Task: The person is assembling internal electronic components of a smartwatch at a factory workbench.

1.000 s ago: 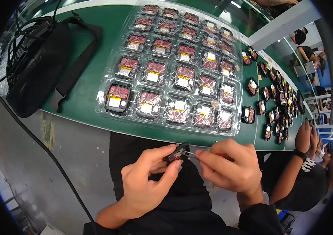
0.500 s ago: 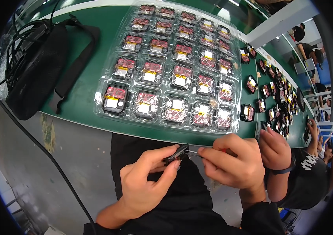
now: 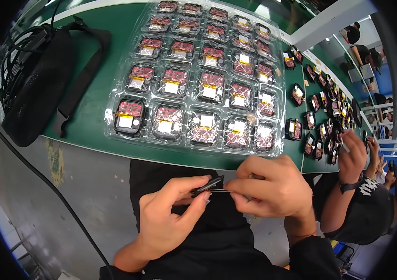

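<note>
From a distance, I am viewing a black bag (image 3: 40, 88) lying at far left on the green tabletop (image 3: 91, 119). Beside it, a see-through plastic tray (image 3: 146, 129) is carrying rows of packed cases (image 3: 173, 87), their red and white faces showing. Nearer the camera, above the dark trousers (image 3: 217, 238), the left hand (image 3: 168, 217) is pinching a black case (image 3: 208, 185) between thumb and fingers, leaving its right end free. The case is tilting upward to the right, nearly edge-on, so I am not making out its face. I am judging it light and stiff, its smooth shell perhaps slightly slippery, any parts inside probably fragile; I am favouring a gentle hold on the outer rim, away from the face. At the case's lower right, a thin metal tool (image 3: 220, 190) is reaching over from the right hand (image 3: 278, 186), whose fingers are gripping it tightly; whether its tip is touching the case, I am unable to tell. Farther right, loose cases (image 3: 297, 94) are lying scattered, and another person's hand (image 3: 352, 156) is hovering near the pile.
</note>
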The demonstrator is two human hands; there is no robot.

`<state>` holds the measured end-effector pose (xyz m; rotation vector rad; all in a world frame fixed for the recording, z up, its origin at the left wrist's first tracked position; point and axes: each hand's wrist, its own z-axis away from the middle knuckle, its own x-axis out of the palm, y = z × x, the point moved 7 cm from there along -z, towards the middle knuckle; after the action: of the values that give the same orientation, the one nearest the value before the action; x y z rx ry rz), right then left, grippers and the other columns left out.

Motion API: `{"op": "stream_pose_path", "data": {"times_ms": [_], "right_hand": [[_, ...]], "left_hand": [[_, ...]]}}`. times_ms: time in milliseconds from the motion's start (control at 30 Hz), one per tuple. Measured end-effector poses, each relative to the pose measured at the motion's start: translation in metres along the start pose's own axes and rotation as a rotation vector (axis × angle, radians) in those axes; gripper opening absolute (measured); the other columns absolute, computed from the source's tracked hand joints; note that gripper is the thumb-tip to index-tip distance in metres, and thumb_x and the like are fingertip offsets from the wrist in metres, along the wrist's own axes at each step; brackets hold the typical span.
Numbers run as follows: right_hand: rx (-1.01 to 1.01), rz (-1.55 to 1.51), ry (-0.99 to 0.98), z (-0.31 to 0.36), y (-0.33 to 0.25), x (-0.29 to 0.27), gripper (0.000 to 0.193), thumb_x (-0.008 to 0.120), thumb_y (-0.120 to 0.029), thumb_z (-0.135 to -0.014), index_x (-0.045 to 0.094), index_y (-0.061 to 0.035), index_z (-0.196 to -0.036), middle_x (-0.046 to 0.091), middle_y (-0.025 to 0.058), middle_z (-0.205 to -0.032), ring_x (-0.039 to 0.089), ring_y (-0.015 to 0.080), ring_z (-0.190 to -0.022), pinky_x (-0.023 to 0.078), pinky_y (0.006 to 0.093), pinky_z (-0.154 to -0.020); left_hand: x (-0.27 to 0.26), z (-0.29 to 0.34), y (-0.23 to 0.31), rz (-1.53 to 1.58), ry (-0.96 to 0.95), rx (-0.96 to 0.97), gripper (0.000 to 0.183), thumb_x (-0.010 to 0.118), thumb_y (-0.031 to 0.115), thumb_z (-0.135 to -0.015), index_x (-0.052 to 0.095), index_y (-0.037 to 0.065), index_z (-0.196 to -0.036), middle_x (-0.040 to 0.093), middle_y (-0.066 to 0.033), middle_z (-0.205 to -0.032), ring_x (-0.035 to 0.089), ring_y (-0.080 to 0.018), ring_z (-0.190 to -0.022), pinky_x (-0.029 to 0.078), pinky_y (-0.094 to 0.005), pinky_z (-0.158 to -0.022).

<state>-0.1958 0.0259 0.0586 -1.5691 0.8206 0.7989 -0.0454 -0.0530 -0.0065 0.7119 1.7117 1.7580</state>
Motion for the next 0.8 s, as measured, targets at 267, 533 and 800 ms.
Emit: {"op": "stream_pose_path", "data": {"times_ms": [267, 533, 800], "right_hand": [[0.052, 0.180, 0.092, 0.002, -0.016, -0.019, 0.021, 0.080, -0.011, -0.073, 0.073, -0.0096, -0.093, 0.057, 0.0000, -0.082, 0.062, 0.0171, -0.058, 0.047, 0.0323, -0.047], [0.032, 0.099, 0.025, 0.008, -0.006, -0.017, 0.019, 0.079, -0.010, -0.073, 0.073, -0.0101, -0.092, 0.057, -0.0009, -0.082, 0.062, 0.0161, -0.059, 0.047, 0.0323, -0.047], [-0.016, 0.035, -0.042, 0.001, -0.005, -0.010, 0.020, 0.078, -0.006, -0.067, 0.076, -0.0125, -0.086, 0.059, -0.0020, -0.076, 0.059, 0.0145, -0.052, 0.045, 0.0302, -0.044]], "left_hand": [[-0.001, 0.002, 0.005, 0.028, -0.015, -0.079, 0.032, 0.076, -0.005, -0.087, 0.065, -0.004, -0.118, 0.077, -0.0168, -0.101, 0.077, -0.0212, -0.092, 0.064, -0.0296, -0.081], [0.007, 0.002, 0.002, 0.025, -0.045, -0.041, 0.032, 0.076, -0.004, -0.087, 0.067, -0.003, -0.117, 0.077, -0.0152, -0.097, 0.078, -0.0212, -0.090, 0.064, -0.0293, -0.079], [0.007, 0.002, 0.002, 0.028, -0.081, -0.020, 0.030, 0.076, -0.004, -0.087, 0.067, -0.003, -0.116, 0.078, -0.0142, -0.094, 0.078, -0.0209, -0.089, 0.064, -0.0293, -0.078]]}}
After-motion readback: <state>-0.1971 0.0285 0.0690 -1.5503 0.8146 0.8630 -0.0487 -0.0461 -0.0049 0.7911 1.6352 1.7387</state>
